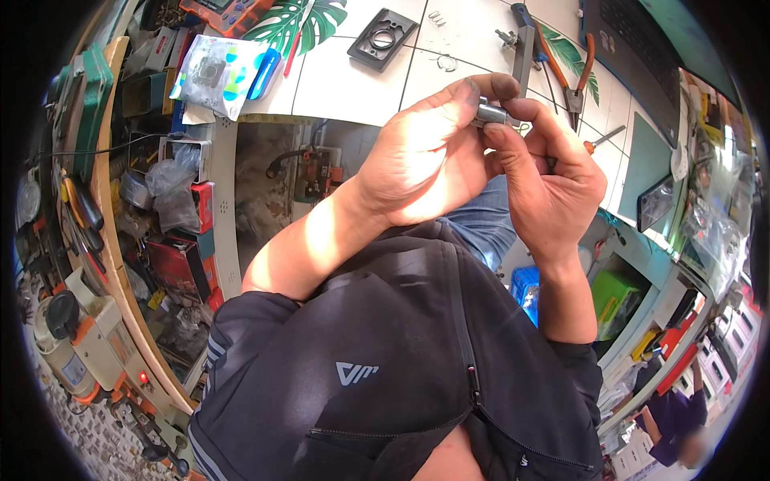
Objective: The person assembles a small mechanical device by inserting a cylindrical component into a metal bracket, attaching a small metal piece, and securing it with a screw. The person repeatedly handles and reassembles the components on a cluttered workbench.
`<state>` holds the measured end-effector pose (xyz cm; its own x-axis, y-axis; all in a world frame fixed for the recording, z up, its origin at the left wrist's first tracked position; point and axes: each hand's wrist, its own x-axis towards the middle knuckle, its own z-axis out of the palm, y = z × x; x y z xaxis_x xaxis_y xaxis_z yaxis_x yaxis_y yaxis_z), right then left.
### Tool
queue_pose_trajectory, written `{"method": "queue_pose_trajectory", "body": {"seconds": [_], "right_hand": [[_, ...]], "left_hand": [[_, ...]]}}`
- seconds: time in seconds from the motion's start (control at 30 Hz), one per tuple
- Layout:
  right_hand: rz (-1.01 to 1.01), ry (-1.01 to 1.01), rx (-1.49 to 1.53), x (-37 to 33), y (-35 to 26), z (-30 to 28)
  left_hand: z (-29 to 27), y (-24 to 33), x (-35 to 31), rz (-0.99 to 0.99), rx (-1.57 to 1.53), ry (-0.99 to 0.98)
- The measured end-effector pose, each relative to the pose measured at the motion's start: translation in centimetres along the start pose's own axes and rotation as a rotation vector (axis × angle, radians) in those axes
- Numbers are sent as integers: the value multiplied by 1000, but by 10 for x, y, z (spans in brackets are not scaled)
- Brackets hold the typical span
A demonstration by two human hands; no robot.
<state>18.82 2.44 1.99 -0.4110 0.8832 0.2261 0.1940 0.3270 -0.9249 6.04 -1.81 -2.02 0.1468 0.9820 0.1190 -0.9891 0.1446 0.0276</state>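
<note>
Between the fingertips of both hands is a small shiny metal cylinder [491,113], which looks like a lock cylinder. My left hand [429,156] pinches it from the left with thumb and forefinger. From the right, my right hand [553,172] grips its other end, thumb below and forefinger above; the fingers partly cover it. Beyond my hands on the white tiled tabletop [345,84] lies a black rectangular housing [383,39] with a round metal ring in it. Near that are small coil springs [436,18] and a thin metal ring [447,62].
Orange-handled pliers [573,92], a blue-handled tool [524,44] and a screwdriver [603,140] lie right of my hands. A laptop [634,60] stands at far right, a phone [656,202] below it. A plastic packet [216,76] rests at left. Another person [674,421] is at lower right.
</note>
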Motion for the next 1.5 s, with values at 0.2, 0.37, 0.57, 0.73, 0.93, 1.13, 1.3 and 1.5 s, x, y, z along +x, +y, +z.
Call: {"method": "queue_pose_trajectory", "body": {"seconds": [0.2,0.37,0.57,0.73,0.93,1.13,1.3,1.5], "right_hand": [[32,1,90,1,1,0],[33,-35,44,1,4,-5],[105,-8,89,-1,7,-9],[122,-14,46,-2,3,-14],[162,-25,255,-7,17,-13],[63,-73,316,-9,29,-15],[138,5,340,-9,21,-11],[91,14,213,-7,21,-17]], "left_hand": [[4,2,0,-31,50,11],[6,2,0,-28,133,50],[10,1,2,2,266,100],[9,1,-4,70,388,214],[21,-2,-7,293,905,406],[29,-4,-8,372,1123,405],[33,-9,-9,373,1066,374],[35,2,-13,196,1060,341]]}}
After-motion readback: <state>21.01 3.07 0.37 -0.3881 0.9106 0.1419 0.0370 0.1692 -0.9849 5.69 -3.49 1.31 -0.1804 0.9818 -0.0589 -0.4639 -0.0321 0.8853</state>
